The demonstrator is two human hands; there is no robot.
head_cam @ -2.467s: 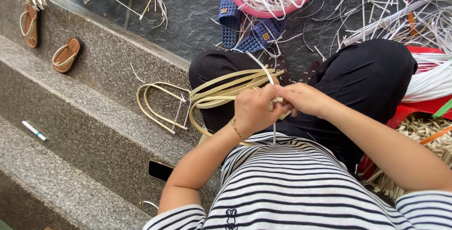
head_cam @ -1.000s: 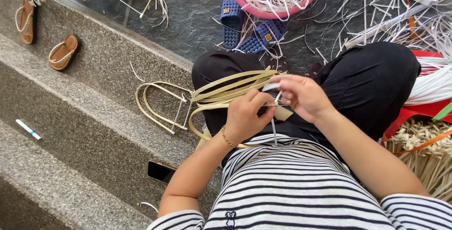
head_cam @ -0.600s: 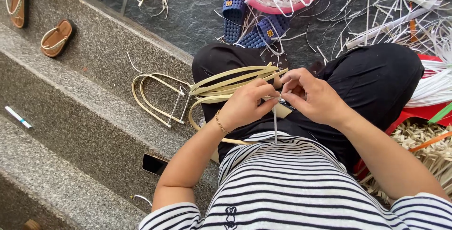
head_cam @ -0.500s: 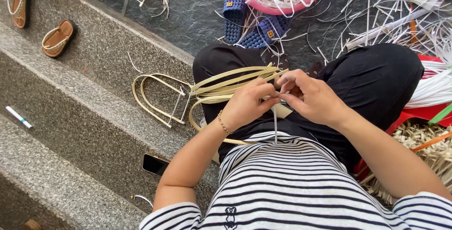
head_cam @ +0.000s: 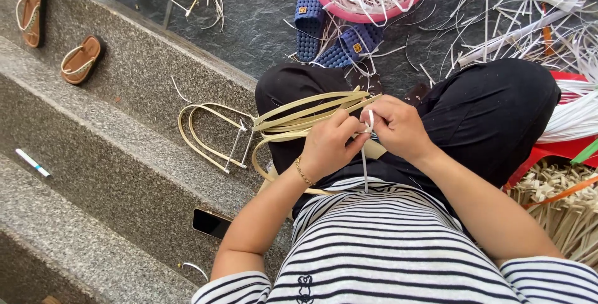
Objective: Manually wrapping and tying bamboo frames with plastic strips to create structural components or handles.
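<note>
Pale cane loops (head_cam: 311,117) rest across the lap, steadied by the left hand (head_cam: 327,148) gripping them while the right hand (head_cam: 398,129) pinches a thin white strip (head_cam: 365,161) taut for binding.

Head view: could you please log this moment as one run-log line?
left hand: holds cane loops | right hand: pinches white strip | both over lap | phone on step

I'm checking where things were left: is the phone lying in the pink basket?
No, the phone lies on a grey stone step beside the person's left elbow, far from the pink basket of white strips.
</note>
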